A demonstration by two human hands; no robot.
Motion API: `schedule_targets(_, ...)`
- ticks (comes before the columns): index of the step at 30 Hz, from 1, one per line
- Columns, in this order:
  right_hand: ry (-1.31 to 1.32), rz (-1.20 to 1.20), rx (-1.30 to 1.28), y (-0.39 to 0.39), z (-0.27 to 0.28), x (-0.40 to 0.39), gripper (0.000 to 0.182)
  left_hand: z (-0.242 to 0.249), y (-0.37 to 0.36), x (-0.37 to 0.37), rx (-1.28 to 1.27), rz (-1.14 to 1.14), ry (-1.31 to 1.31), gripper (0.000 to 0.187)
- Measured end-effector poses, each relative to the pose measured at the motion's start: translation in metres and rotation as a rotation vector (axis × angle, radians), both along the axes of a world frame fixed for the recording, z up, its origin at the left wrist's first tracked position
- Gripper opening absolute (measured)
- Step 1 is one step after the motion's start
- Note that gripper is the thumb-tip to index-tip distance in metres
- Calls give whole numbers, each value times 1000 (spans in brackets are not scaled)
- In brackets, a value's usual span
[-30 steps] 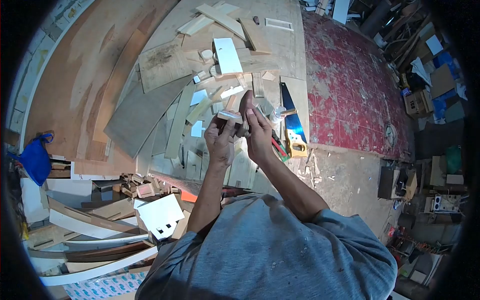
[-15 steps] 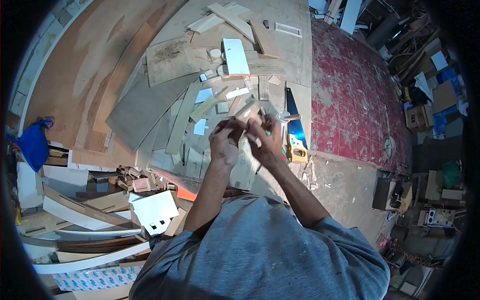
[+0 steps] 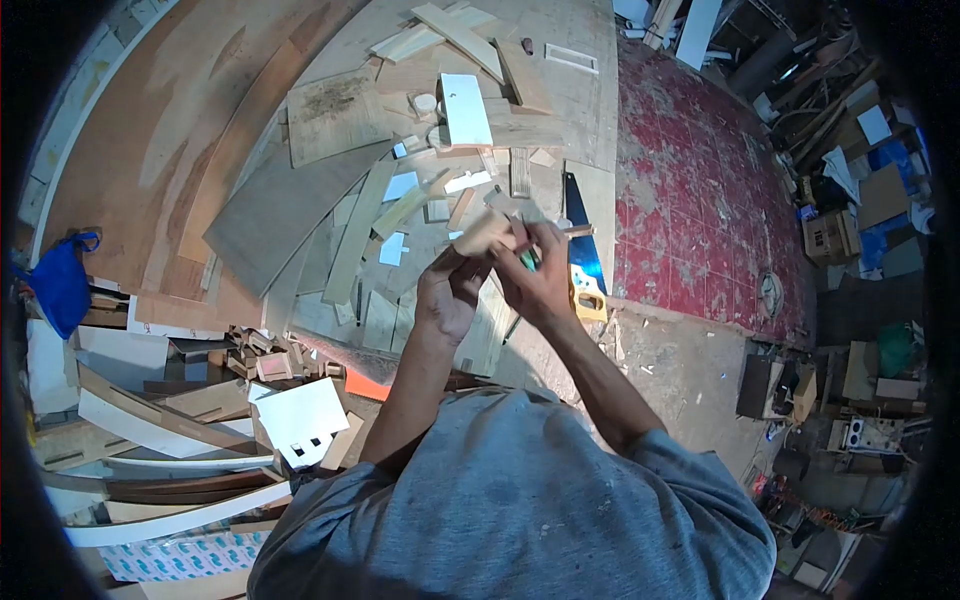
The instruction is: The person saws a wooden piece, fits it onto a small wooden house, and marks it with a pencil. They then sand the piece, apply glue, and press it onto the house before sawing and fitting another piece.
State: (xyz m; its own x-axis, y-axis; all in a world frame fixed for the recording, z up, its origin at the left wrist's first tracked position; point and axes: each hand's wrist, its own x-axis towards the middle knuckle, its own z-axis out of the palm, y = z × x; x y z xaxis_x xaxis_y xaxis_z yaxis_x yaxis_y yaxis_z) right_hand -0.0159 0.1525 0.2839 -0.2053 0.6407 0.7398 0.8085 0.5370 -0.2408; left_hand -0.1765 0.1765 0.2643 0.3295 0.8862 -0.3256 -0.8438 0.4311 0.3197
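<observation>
In front of my chest, my left hand (image 3: 447,297) is closed around the lower end of a pale wooden block (image 3: 482,232), which tilts up over the bench. My right hand (image 3: 542,283) is bent in against the block's right side, thumb and fingers pinched together. A small reddish piece (image 3: 520,236) shows at those fingertips; I cannot tell what it is. Just right of the hands lies a handsaw (image 3: 584,240) with a dark blue blade and a yellow handle. Wood offcuts (image 3: 400,215) and small white pieces surround the hands on the bench.
The plywood workbench (image 3: 590,110) carries boards, a white panel (image 3: 466,110) and a thin pencil-like stick (image 3: 359,302). At right is a worn red tiled surface (image 3: 690,190). Stacked offcuts (image 3: 180,410) and a blue bag (image 3: 66,285) are at left.
The wooden block has swung left and now shows more of its face. My right hand, blurred before, is clearer and pressed to the block's side. The view has shifted slightly.
</observation>
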Motion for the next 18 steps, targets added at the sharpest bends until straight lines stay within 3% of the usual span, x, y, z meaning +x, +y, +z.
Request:
schedule_targets(2,-25,-24,-6,3,-20,12,54,-5,2,-5,74,-15,15,16)
schedule_targets(4,-248,-178,-70,2,-27,33,52,9,3,-11,-37,10,104,13)
schedule_targets(6,-229,-217,-8,-2,-26,35,51,15,0,-8,-44,27,129,12)
schedule_targets(8,-150,15,-135,-10,-24,31,51,14,-4,-6,-121,-8,219,13)
schedule_targets(9,-265,-4,20,-9,-9,22,51,10,-3,-5,-100,-18,194,15)
schedule_targets(13,-292,-260,59,-13,-31,35,55,7,5,-8,-17,-17,227,15)
schedule_targets(18,-245,-217,95,-21,-38,25,47,9,-4,-3,-80,9,191,13)
